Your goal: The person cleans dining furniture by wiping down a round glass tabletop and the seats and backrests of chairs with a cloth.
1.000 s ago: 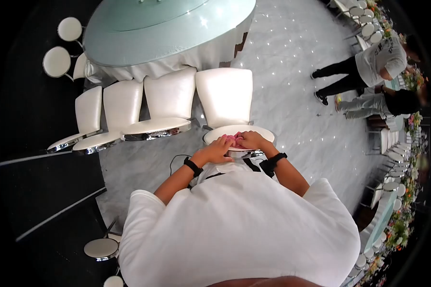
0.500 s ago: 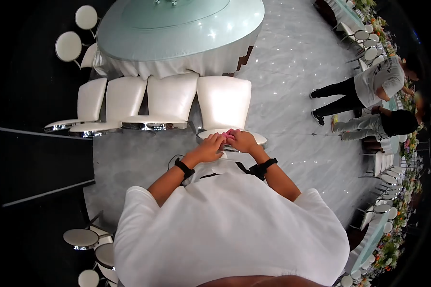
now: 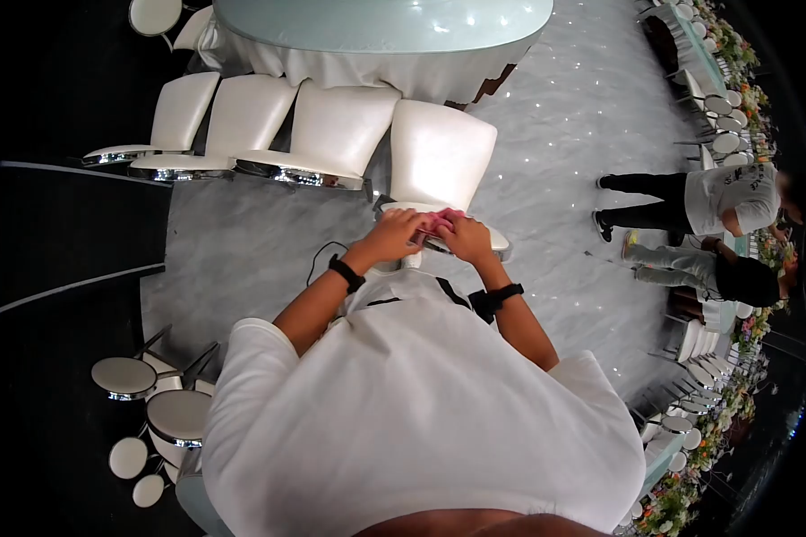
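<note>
A pink cloth (image 3: 439, 218), bunched small, is between the two hands at the rounded, chrome-edged back of a white chair (image 3: 442, 152); much of it is hidden under the fingers, and whether it touches the chair cannot be told. The left hand (image 3: 394, 236) has its fingers curled onto the cloth's near side, the tips partly lost in the folds. The right hand (image 3: 467, 240) has its fingers bent closed on the other side, their undersides out of view. Both hands cover part of the chair's back. A black wristband (image 3: 347, 274) sits on the left wrist, and a bulkier black band (image 3: 495, 301) on the right. A thin dark cable (image 3: 314, 259) runs out of sight behind the left forearm. The pale green table (image 3: 385, 31) beyond is cut off by the top edge. At the right, two people (image 3: 734, 199) partly overlap flowers (image 3: 748, 336) that blur toward the dark rim.
</note>
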Demonstrator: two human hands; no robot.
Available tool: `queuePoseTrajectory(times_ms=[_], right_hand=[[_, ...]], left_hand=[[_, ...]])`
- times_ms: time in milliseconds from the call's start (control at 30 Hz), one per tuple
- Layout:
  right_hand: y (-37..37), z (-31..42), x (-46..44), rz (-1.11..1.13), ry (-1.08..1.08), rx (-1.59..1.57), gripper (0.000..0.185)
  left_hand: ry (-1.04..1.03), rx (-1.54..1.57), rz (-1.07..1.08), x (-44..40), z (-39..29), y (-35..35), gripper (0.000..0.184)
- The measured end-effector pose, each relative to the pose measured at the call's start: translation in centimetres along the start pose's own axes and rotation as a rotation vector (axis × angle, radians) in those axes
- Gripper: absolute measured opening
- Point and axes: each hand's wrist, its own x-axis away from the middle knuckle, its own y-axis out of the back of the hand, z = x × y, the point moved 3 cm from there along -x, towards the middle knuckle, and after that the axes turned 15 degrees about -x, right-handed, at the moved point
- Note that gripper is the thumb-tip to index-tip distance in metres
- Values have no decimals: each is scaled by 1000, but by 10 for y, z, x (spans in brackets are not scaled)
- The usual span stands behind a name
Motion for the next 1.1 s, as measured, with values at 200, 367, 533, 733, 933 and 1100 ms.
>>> queuePoseTrajectory(times_ms=[200,367,533,733,933,1100], right_hand=[[-39,5,-23,76,154,76,36],[-15,5,-8,12,84,41,35],[-44,5,-37,-16,169,60,34],[-125,92,-111,27,472,5,41],[-158,182,-117,-60,657,-27,37],[-169,214,-124,11,848,66,38]], left_hand=[[270,215,230,29,26,20,43],[18,419,209,22,-37,142,31],[-459,755,-607,94,-104,351,9],[-473,944,-450,187,-76,447,15],[-675,1663,-453,212,-79,411,10],[-671,1712,-569,214,-84,401,9]])
